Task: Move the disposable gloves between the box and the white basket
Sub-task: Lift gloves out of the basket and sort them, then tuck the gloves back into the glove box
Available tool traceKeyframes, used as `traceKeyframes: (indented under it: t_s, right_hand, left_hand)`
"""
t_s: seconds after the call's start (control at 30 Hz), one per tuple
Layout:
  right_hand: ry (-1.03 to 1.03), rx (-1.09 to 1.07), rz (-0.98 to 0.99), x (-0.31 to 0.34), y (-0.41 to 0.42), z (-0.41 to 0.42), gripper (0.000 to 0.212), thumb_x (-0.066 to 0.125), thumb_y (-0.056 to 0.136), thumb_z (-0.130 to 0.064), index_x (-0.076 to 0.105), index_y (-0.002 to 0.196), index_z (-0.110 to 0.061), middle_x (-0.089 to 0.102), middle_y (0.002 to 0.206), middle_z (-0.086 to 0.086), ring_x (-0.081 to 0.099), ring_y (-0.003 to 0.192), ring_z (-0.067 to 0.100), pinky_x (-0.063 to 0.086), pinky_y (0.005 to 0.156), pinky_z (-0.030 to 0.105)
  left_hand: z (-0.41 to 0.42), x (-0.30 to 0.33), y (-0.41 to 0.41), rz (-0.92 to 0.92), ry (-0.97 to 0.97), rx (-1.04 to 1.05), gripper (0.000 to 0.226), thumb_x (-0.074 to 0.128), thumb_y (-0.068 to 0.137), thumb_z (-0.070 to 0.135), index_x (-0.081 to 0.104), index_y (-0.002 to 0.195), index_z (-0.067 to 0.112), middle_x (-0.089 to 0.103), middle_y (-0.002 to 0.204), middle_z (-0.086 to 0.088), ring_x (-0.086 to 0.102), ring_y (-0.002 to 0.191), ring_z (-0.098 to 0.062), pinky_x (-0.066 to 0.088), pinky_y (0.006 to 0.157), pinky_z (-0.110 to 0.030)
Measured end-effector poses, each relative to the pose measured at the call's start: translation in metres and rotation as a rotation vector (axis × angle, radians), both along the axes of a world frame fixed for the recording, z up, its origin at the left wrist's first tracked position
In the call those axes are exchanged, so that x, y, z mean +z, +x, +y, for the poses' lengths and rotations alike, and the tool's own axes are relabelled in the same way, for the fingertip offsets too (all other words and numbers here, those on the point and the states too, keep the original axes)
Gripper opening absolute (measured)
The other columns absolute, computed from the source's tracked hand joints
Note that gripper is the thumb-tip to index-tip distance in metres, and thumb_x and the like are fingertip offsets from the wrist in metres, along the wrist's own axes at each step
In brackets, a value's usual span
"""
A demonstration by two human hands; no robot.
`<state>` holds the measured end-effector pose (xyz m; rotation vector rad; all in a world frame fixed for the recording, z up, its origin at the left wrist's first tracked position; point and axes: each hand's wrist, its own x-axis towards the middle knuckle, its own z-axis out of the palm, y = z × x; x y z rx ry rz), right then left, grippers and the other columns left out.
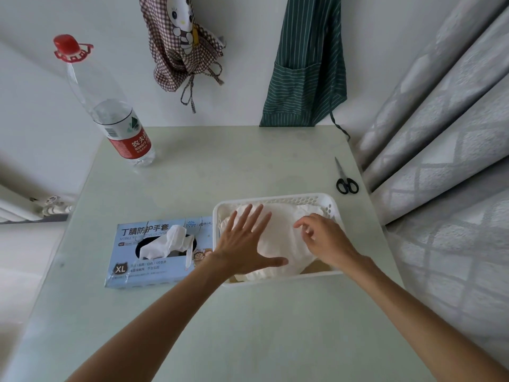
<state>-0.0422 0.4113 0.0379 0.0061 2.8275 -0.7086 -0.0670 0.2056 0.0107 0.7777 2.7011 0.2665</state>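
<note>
While two hands overlie one white basket point(278, 280): left hand point(245, 244) splayed on gloves point(281, 238), right hand point(325, 238) fingers seemingly pinching them.

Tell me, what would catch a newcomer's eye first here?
Two bare hands over the white plastic basket near the table's front right: the left hand lies flat with spread fingers on the heap of white disposable gloves, and the right hand touches it with curled fingers. Just left sits the pale blue cardboard glove box, a white glove poking from its opening. At the far left corner stands a tall clear plastic bottle with a red cap.
</note>
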Motion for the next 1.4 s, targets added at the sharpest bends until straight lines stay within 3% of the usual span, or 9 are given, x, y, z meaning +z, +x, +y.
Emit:
traceKeyframes:
  t_s: [0.2, 0.4, 0.5, 0.67, 0.77, 0.87, 1.13, 1.3, 1.4]
  right_hand:
    - [0.307, 0.067, -0.155, -0.006, -0.017, 0.017, 0.071, 0.058, 0.086, -0.008, 0.021, 0.147, -0.012, 0.025, 0.141, 0.004, 0.044, 0.12, 0.023, 0.042, 0.075, 0.027]
    - [0.278, -0.01, 0.029, -0.001, -0.014, 0.006, 0.065, 0.056, 0.08, 0.002, 0.035, 0.139, -0.017, 0.03, 0.137, 0.002, 0.046, 0.115, 0.021, 0.038, 0.067, 0.022]
    - [0.258, 0.115, 0.109, -0.003, -0.003, -0.009, 0.063, 0.057, 0.078, 0.002, 0.041, 0.134, -0.022, 0.034, 0.131, -0.001, 0.048, 0.109, 0.017, 0.036, 0.064, 0.02]
    - [0.249, 0.18, -0.189, -0.009, -0.002, -0.01, 0.05, 0.056, 0.087, -0.005, 0.043, 0.134, -0.02, 0.035, 0.136, -0.002, 0.041, 0.123, 0.017, 0.046, 0.082, 0.026]
    - [0.26, 0.084, -0.034, 0.006, -0.01, -0.03, 0.037, 0.054, 0.091, -0.008, 0.055, 0.125, -0.022, 0.044, 0.133, -0.007, 0.046, 0.119, 0.011, 0.048, 0.082, 0.025]
    - [0.141, 0.063, 0.154, 0.022, -0.019, -0.072, 0.027, 0.051, 0.092, -0.012, 0.06, 0.114, -0.024, 0.052, 0.121, -0.011, 0.052, 0.11, 0.009, 0.041, 0.074, 0.02]
    - [-0.138, 0.384, -0.034, -0.004, -0.038, -0.207, 0.05, 0.061, 0.09, -0.031, 0.046, 0.136, -0.022, 0.051, 0.13, -0.002, 0.049, 0.118, 0.018, 0.044, 0.087, 0.031]
    - [-0.266, 0.274, -0.011, -0.005, -0.045, -0.216, 0.02, 0.066, 0.086, -0.032, 0.069, 0.092, -0.014, 0.068, 0.092, 0.0, 0.061, 0.082, 0.016, 0.043, 0.066, 0.028]
    - [-0.444, 0.11, -0.07, 0.003, -0.048, -0.21, 0.018, 0.067, 0.086, -0.029, 0.074, 0.095, -0.016, 0.073, 0.091, -0.004, 0.063, 0.078, 0.007, 0.046, 0.069, 0.022]
  left_hand:
    - [-0.008, -0.019, -0.008, -0.005, -0.056, -0.043, 0.121, 0.025, 0.054, 0.093, 0.046, 0.139, 0.01, 0.044, 0.144, -0.012, 0.044, 0.131, -0.034, 0.037, 0.101, -0.059]
    - [-0.001, -0.02, -0.006, -0.102, 0.018, -0.029, 0.132, 0.023, 0.048, 0.095, -0.011, 0.15, 0.019, -0.018, 0.157, 0.001, -0.014, 0.145, -0.02, -0.004, 0.118, -0.044]
    - [-0.006, -0.017, -0.008, -0.058, 0.086, 0.004, 0.126, 0.022, 0.053, 0.096, -0.013, 0.15, 0.023, -0.022, 0.156, 0.005, -0.02, 0.144, -0.016, -0.01, 0.117, -0.04]
    - [-0.037, -0.012, -0.006, -0.012, 0.089, -0.068, 0.112, 0.01, 0.063, 0.091, -0.004, 0.151, 0.024, -0.011, 0.158, 0.008, -0.015, 0.145, -0.013, -0.006, 0.119, -0.038]
    - [-0.076, 0.006, -0.004, 0.087, 0.315, 0.11, 0.078, 0.038, 0.081, 0.073, 0.031, 0.145, 0.029, 0.025, 0.153, 0.011, 0.018, 0.142, -0.01, 0.017, 0.117, -0.034]
    - [-0.13, 0.015, 0.0, 0.222, 0.322, 0.41, 0.053, 0.07, 0.076, 0.051, 0.055, 0.119, 0.023, 0.055, 0.121, 0.008, 0.049, 0.11, -0.016, 0.042, 0.089, -0.031]
    - [-0.192, 0.018, 0.004, -0.028, 0.181, 0.648, 0.017, 0.064, 0.084, 0.043, 0.07, 0.089, 0.027, 0.066, 0.083, 0.018, 0.065, 0.089, -0.009, 0.046, 0.072, -0.025]
    - [-0.2, 0.028, 0.0, -0.247, 0.393, 0.649, 0.01, 0.065, 0.086, 0.038, 0.072, 0.083, 0.03, 0.07, 0.082, 0.014, 0.068, 0.088, -0.008, 0.052, 0.086, -0.032]
    - [-0.206, 0.037, -0.006, -0.129, 0.426, 0.72, 0.027, 0.058, 0.075, 0.053, 0.07, 0.072, 0.028, 0.071, 0.073, 0.005, 0.069, 0.081, -0.022, 0.052, 0.076, -0.037]
